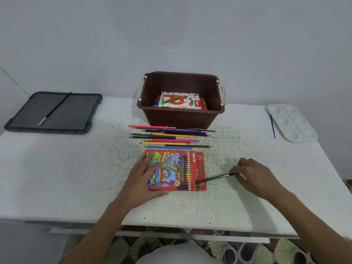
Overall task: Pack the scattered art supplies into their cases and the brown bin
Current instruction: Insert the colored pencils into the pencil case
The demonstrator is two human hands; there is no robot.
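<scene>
The white speckled table point(76, 178) lies under both hands. Far off to the left of the left hand sits a grey tray-like lid point(76, 119), and straight ahead of both hands, beyond everything else, stands the brown bin point(181, 119). A white paint palette point(291, 122) lies far ahead and to the right of the right hand. The red colour pencil case point(175, 170) lies flat between the hands. The left hand point(144, 180) presses on its left part with straight, spread fingers. An oil pastels box point(181, 101) lies inside the bin. The right hand point(253, 174), just right of the case, pinches the back end of a green pencil point(215, 177), whose tip is at the case's near right corner. Loose coloured pencils point(169, 137) lie in a row just beyond the case, before the bin. A black brush point(55, 108) rests on the lid, and a blue brush point(272, 126) lies beside the palette.
</scene>
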